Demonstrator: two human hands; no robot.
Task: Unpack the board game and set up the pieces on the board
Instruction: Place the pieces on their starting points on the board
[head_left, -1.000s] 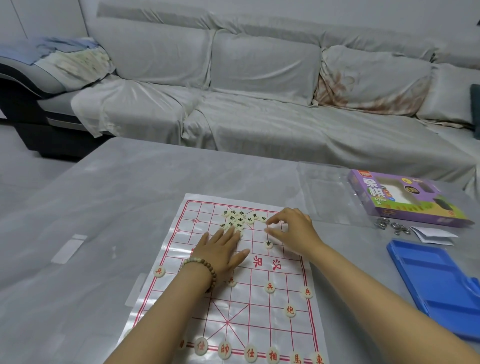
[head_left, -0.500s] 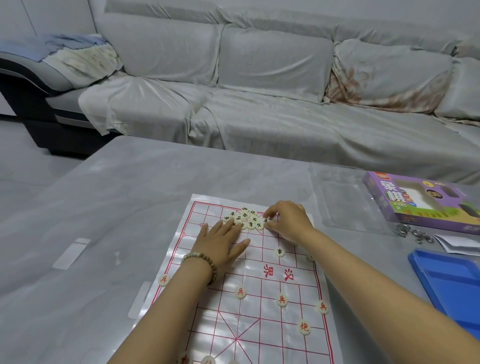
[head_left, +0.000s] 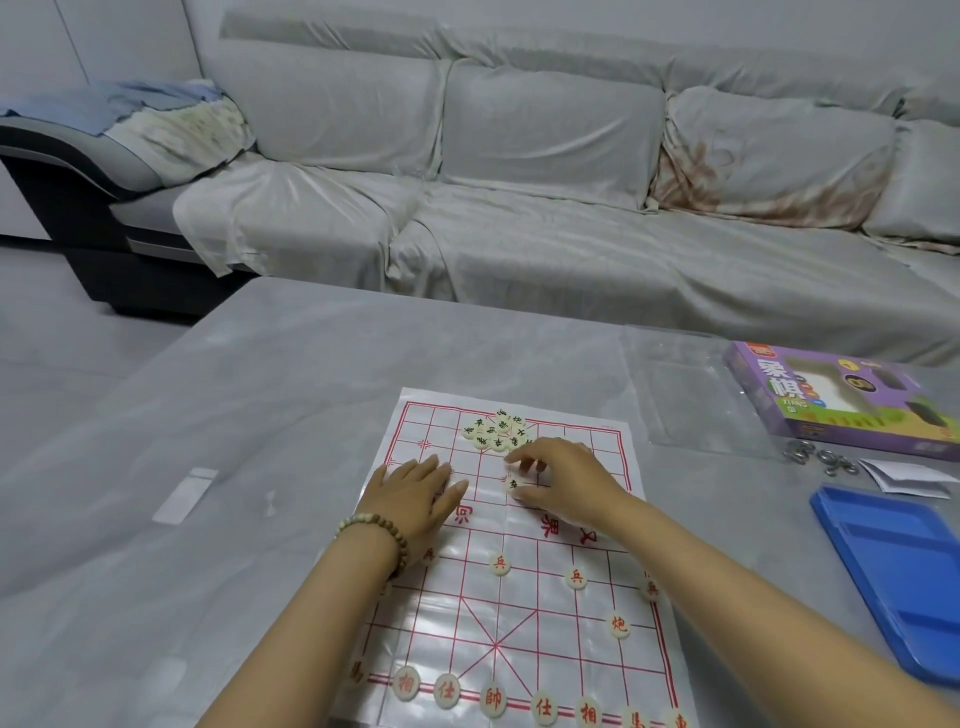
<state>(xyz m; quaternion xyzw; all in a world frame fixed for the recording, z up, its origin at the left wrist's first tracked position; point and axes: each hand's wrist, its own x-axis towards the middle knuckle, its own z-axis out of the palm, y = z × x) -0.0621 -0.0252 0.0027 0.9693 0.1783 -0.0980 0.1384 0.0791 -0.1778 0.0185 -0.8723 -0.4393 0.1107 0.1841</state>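
Head view: at the right of the table (head_left: 249, 415) a purple game box (head_left: 810, 410) is lying flat, and what its window is showing cannot be made out. A clear plastic tray (head_left: 691, 395) is lying just beside it on the left, with only the table showing through it. A blue tray (head_left: 904, 587) is sitting nearer, its moulded compartments facing up. Between the box and the blue tray, a few metal rings (head_left: 826, 460) and a folded white paper (head_left: 904, 475) are lying.

The board (head_left: 524, 613), a glossy sheet with a red grid, is lying flat in front of the person. Red-lettered pieces (head_left: 493, 699) are standing in a row along its near edge, with more on the ranks above. Black-lettered pieces (head_left: 496, 431) are lying bunched in a cluster near the far edge. One single black piece (head_left: 513, 485) is sitting apart from the cluster on a grid line.

The left hand (head_left: 415, 499), with a bead bracelet (head_left: 387, 530) at the wrist, is pressing flat on the board with its fingers straight. The right hand (head_left: 561, 478) is arching over the single black piece with fingers curled, thumb just beside it. Whether it is pinching anything cannot be told.
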